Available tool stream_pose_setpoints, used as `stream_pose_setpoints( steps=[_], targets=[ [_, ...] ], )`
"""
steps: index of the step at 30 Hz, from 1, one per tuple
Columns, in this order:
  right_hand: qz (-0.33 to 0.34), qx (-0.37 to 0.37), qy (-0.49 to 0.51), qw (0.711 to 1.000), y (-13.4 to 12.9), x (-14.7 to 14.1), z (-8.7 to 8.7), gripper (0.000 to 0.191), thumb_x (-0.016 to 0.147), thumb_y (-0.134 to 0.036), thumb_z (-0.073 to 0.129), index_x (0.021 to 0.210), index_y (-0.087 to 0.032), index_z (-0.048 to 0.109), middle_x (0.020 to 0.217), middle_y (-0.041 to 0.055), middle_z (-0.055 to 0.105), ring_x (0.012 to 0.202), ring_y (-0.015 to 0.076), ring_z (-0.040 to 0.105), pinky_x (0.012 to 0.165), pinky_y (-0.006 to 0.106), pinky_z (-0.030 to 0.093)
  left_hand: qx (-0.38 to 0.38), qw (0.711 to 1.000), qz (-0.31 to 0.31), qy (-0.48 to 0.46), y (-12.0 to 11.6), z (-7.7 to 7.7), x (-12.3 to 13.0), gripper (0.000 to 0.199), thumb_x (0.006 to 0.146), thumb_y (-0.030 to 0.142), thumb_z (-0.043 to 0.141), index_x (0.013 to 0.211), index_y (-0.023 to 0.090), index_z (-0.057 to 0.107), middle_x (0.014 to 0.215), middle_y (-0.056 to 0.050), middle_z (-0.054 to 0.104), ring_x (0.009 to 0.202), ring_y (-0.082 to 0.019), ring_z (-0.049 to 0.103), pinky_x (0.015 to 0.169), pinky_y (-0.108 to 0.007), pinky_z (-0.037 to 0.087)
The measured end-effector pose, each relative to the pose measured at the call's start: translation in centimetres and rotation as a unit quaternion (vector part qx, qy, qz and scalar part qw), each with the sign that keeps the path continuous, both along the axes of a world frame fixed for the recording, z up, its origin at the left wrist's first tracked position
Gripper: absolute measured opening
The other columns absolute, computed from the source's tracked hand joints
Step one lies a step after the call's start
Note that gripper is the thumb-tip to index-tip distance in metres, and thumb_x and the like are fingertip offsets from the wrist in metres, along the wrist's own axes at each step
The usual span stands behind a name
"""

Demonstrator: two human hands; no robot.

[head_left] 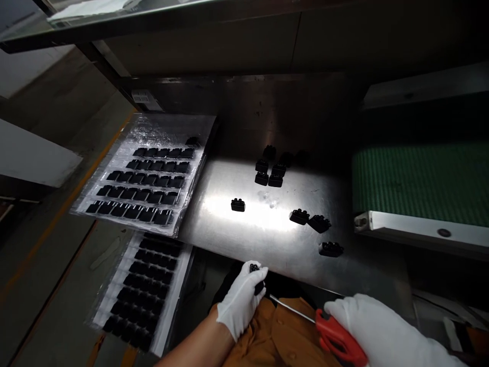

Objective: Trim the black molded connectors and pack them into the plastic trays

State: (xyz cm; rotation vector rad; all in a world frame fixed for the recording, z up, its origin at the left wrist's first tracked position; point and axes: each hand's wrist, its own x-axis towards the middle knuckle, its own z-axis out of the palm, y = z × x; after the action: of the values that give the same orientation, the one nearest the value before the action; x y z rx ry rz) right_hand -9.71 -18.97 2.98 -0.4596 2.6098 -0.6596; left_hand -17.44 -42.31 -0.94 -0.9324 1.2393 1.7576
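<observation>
Left hand: The left hand point(240, 300), gloved in white, is seen at the bottom centre of the frame, just below the near edge of the counter.
Left fingers: The left fingers point(250, 290) are curled shut around a black plastic part point(260, 288), and one end of it is seen protruding above them.
Right hand: The right hand point(382, 326), also gloved in white, is seen at the lower right of the frame.
Right fingers: The right fingers point(336, 308) are closed around the red handle of a screwdriver point(338, 334). Its thin steel shaft is pointed left, and the tip is held just beside the black part.
Counter: A stainless steel counter point(244, 250) is spread across the middle of the frame.
Loose parts: Similar black parts point(238, 205) are scattered on the steel, with a cluster at upper centre and others towards the right.
Trays: A clear plastic blister tray point(164, 135) lies at the counter's left edge, with rows of black parts seated in it. A second tray point(174, 300), white-edged and also filled with rows of black parts, is seen below it.
Surroundings: A green conveyor belt point(420, 183) is seen at the right, and an orange shirt point(284, 331) is seen beneath the hands.
</observation>
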Motion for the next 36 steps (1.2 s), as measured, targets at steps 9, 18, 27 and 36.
stream_pose_setpoints(
  steps=[9, 18, 27, 36],
  targets=[
    [0.109, 0.124, -0.133, 0.977, -1.2, -0.2, -1.7, 0.009, 0.076, -0.023, 0.050, 0.071, -0.022, 0.057, 0.068, 0.0083, 0.068, 0.059, 0.0278, 0.064, 0.055, 0.035, 0.016, -0.119, 0.974, 0.144, -0.126, 0.0, -5.0, 2.5, 0.020, 0.076, 0.013, 0.069, 0.082, 0.021, 0.051, 0.092, 0.000, 0.053, 0.079, -0.011, 0.049, 0.070, -0.023, 0.045],
    [0.102, 0.169, -0.218, 0.956, -2.2, 0.3, -2.1, 0.013, 0.076, -0.022, 0.051, 0.083, -0.022, 0.063, 0.078, 0.0107, 0.071, 0.070, 0.0323, 0.067, 0.057, 0.035, 0.016, -0.097, 0.971, 0.151, -0.156, -1.2, -7.4, 3.5, 0.019, 0.076, 0.005, 0.065, 0.078, 0.019, 0.054, 0.081, 0.003, 0.054, 0.069, -0.008, 0.052, 0.066, -0.023, 0.050],
    [-0.007, 0.127, -0.274, 0.953, -2.5, 0.1, -2.7, 0.010, 0.075, -0.020, 0.050, 0.079, -0.022, 0.059, 0.076, 0.0087, 0.071, 0.069, 0.0300, 0.066, 0.058, 0.033, 0.028, 0.016, 0.983, 0.057, -0.173, -4.7, -7.9, 3.2, 0.033, 0.067, 0.001, 0.064, 0.098, 0.012, 0.063, 0.079, -0.005, 0.066, 0.063, -0.012, 0.064, 0.062, -0.020, 0.052],
    [-0.061, 0.080, -0.310, 0.945, -2.3, 0.8, -3.1, 0.008, 0.074, -0.022, 0.051, 0.074, -0.024, 0.059, 0.071, 0.0038, 0.069, 0.063, 0.0220, 0.062, 0.056, 0.030, 0.032, 0.091, 0.978, 0.054, -0.178, -6.0, -6.9, 3.0, 0.032, 0.068, -0.006, 0.063, 0.097, 0.007, 0.064, 0.080, -0.009, 0.067, 0.081, -0.022, 0.070, 0.080, -0.035, 0.059]
  ],
)
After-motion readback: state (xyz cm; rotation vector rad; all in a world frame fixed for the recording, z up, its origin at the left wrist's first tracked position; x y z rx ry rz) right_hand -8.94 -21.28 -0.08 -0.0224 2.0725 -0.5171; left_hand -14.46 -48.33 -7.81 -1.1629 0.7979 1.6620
